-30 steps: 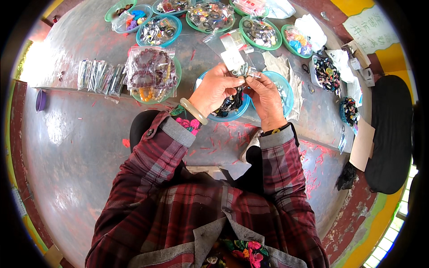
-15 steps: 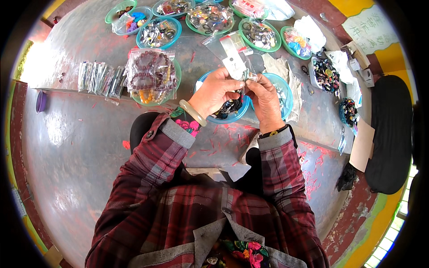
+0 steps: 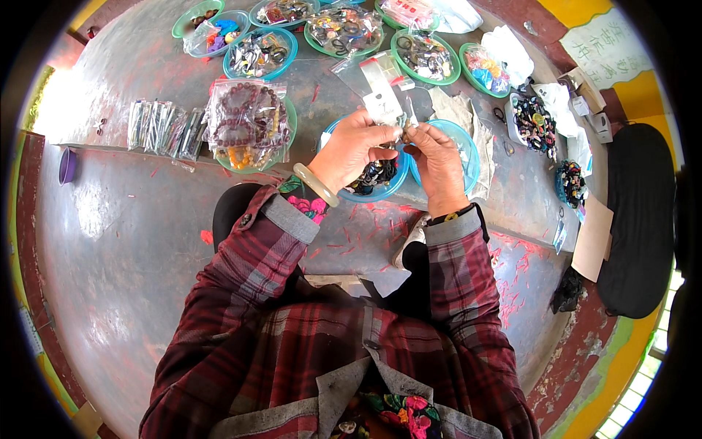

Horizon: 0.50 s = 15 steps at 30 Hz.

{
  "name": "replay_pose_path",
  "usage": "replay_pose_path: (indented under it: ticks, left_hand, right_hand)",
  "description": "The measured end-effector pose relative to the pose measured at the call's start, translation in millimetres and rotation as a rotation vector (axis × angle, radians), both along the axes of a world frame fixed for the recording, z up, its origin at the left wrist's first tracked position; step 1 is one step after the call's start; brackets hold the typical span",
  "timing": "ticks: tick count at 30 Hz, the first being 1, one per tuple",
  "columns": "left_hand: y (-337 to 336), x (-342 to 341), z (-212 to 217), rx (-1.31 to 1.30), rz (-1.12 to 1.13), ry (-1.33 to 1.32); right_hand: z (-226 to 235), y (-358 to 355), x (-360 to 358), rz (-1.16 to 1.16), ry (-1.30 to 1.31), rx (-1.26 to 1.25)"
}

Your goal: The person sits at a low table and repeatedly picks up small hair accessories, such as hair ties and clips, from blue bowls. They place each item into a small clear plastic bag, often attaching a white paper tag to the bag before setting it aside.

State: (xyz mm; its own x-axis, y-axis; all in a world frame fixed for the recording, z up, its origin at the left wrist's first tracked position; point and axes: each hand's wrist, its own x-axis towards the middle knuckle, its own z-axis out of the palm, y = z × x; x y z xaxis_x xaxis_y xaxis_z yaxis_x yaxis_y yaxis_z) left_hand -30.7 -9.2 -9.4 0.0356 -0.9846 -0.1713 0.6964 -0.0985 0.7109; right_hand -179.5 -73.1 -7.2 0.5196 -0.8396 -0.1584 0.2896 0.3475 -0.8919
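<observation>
Where the two hands meet, just above the centre of the frame, the left hand (image 3: 351, 146) pinches a small clear packet with a white card (image 3: 382, 106) while the right hand (image 3: 436, 157) closes its fingertips on a tiny trinket (image 3: 404, 134) at the packet's lower edge; what the trinket is cannot be told. Both look very light: the film thin, limp and probably slippery, best held by its edge or the stiffer card, the trinket small enough to drop, so a fingertip pinch suits it. Below the hands sits a blue bowl (image 3: 380, 192) of dark pieces. Centre left, a clear bag of brown beads (image 3: 245, 117) lies on a green dish, with a row of narrow clear packets (image 3: 164, 128) beside it at the left. Along the top edge run green and blue dishes (image 3: 424, 55) of bagged oddments. At the upper right, a pale written sign (image 3: 607, 44) hangs on a yellow wall, and a brown card sheet (image 3: 592, 238) lies at the right.
</observation>
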Motion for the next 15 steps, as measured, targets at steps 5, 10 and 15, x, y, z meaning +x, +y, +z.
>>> replay_pose_path:
  ticks: [5,10,15]
  left_hand:
    - [-0.6,-0.2,-6.3,0.035,0.051,-0.05]
    - [-2.1,-1.1,-6.3,0.044,0.05,-0.14]
    - [1.0,1.2,-1.2,0.035,-0.019,-0.196]
  right_hand:
    - [-0.2,1.3,1.6,-0.026,0.048,-0.017]
    - [-8.0,-2.1,-0.7,-0.002,-0.013,-0.004]
    - [3.7,4.2,5.2,0.051,-0.052,0.071]
